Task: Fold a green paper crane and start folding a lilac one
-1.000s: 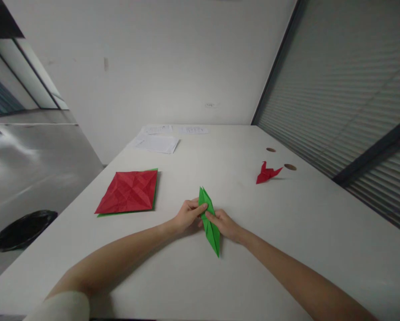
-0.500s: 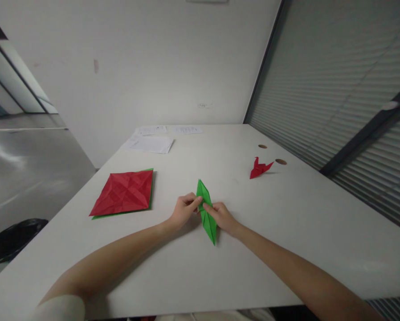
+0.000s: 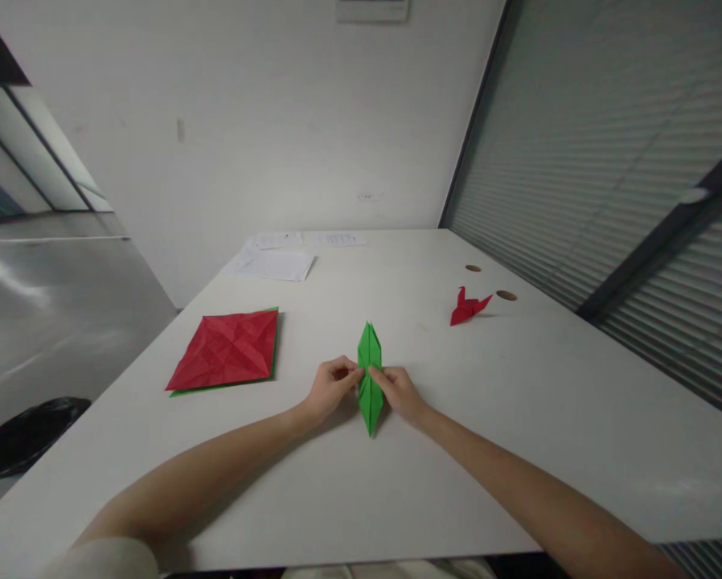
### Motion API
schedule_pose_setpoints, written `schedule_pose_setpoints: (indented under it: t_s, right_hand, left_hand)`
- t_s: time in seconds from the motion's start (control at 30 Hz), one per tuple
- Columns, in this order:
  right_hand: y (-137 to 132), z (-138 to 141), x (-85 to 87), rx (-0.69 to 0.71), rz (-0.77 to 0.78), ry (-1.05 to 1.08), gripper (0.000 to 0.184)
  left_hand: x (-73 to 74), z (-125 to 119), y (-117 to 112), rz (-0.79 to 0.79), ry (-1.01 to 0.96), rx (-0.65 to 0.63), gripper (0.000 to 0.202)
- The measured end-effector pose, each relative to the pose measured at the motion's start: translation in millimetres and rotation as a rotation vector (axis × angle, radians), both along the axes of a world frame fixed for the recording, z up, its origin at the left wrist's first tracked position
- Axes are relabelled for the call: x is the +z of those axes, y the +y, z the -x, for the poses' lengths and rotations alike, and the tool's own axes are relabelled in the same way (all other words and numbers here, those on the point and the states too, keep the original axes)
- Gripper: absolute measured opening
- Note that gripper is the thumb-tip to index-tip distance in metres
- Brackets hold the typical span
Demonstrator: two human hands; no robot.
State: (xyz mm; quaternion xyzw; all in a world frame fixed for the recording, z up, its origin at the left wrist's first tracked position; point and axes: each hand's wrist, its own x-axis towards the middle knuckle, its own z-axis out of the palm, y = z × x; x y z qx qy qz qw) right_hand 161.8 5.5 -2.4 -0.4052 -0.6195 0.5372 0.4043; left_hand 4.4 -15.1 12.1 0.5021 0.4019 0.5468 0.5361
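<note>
A green folded paper [image 3: 371, 406], long and pointed at both ends, is held just above the white table between my hands. My left hand [image 3: 332, 386] pinches its left edge near the middle, thumb on top. From the right side, my right hand [image 3: 402, 392] grips it the same way, its thumb lying across the centre crease. Fingers under the paper are hidden. Beyond my right hand stands a red origami crane [image 3: 469, 306]. Left of my hands lies a creased red sheet of paper [image 3: 231, 350], with a green sheet [image 3: 216, 389] showing along its edges underneath.
White printed papers [image 3: 276, 264] lie at the far left of the white table [image 3: 445, 498]. Two round holes [image 3: 506, 296] are set in its right side, near the window blinds [image 3: 578, 185]. A black-lined bin [image 3: 29, 434] stands on the floor at the left.
The green folded paper has turned from a slant to nearly straight, its near tip swinging left. Both hands keep hold of it. The view has tilted slightly upward.
</note>
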Motion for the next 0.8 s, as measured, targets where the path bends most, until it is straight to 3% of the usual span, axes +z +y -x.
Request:
schedule_pose_setpoints:
  t_s: [0.17,0.57,0.8]
  right_hand:
    - [1,3,1.7,0.005,-0.008,-0.017,0.059]
    - [6,-9,7.7,0.047,-0.042,-0.004,0.050]
    - [20,-13,-4.1,0.020,-0.051,-0.064,0.057]
  left_hand:
    - [2.7,3,4,0.042,-0.004,-0.031,0.037]
    - [-6.4,-3,9,0.022,0.004,-0.053,0.038]
    - [-9.8,-8,19,0.019,0.025,-0.066,0.039]
